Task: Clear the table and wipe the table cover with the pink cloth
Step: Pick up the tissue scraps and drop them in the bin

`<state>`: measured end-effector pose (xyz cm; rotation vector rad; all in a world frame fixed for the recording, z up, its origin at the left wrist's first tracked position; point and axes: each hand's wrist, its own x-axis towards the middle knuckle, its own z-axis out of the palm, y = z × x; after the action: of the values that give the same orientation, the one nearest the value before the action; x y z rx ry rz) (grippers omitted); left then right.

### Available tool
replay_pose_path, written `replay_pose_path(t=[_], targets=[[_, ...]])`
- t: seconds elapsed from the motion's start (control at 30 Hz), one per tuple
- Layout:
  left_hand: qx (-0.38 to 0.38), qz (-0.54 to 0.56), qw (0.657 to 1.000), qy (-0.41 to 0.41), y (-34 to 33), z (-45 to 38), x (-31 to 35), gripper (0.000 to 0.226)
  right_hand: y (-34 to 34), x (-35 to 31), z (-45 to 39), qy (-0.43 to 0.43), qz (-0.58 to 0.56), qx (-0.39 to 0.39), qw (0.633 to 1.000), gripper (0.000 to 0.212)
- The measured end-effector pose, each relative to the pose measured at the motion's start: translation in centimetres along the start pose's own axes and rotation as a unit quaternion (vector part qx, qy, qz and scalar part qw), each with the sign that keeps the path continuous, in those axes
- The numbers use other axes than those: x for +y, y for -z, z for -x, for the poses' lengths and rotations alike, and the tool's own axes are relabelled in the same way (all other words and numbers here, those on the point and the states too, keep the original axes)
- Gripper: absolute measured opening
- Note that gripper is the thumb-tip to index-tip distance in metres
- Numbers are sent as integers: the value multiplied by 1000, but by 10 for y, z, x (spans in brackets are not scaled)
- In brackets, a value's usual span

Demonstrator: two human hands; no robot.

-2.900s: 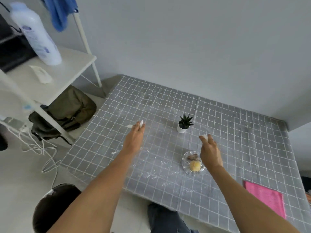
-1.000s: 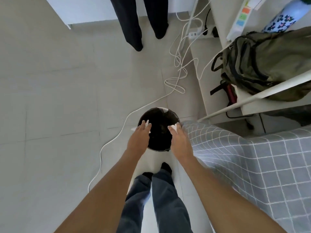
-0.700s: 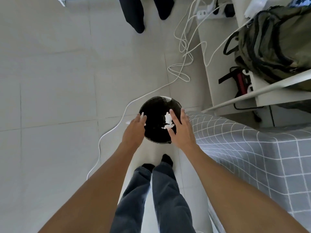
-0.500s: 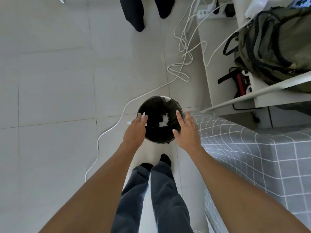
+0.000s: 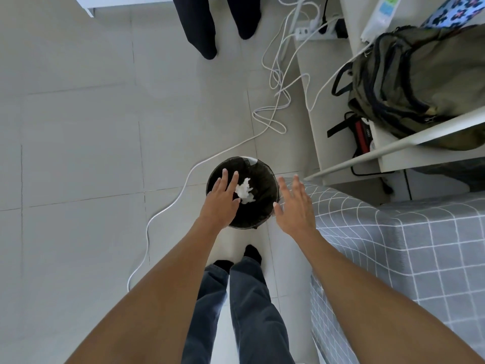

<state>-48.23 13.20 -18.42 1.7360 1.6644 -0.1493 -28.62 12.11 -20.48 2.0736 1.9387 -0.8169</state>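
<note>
**Scraps in the bin, both hands empty above it**

Because the bin (image 5: 242, 193) stands on the floor just beside the corner of the covered table, the person can drop rubbish into it without stepping away, and that seems to be the reason for standing here with feet almost against its base. The left hand (image 5: 223, 199) hovers flat over the near-left part of the bin's mouth, fingers spread and holding nothing. The right hand (image 5: 295, 206) is likewise spread and empty, off to the bin's right side above the edge of the table cover (image 5: 409, 248). Crumpled white paper (image 5: 244, 191) lies inside the dark liner, just beside the left fingertips, so the clearing step looks finished for these scraps.

The pink cloth is not in view, nor is most of the tabletop, so what remains there cannot be told. Wiping appears not yet begun. A white cable (image 5: 183, 185) trails across the floor tiles close to the bin, a likely snag for a foot when turning back.
</note>
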Motion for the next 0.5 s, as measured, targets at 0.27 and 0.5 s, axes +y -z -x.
replay_pose_path(t=[0.27, 0.5], targets=[[-2, -110, 994, 16, 43, 28, 5, 63, 39, -19, 27, -16, 6, 29, 999, 71], [2, -180, 984, -12, 110, 60, 31, 58, 100, -53, 72, -42, 4, 39, 998, 66]])
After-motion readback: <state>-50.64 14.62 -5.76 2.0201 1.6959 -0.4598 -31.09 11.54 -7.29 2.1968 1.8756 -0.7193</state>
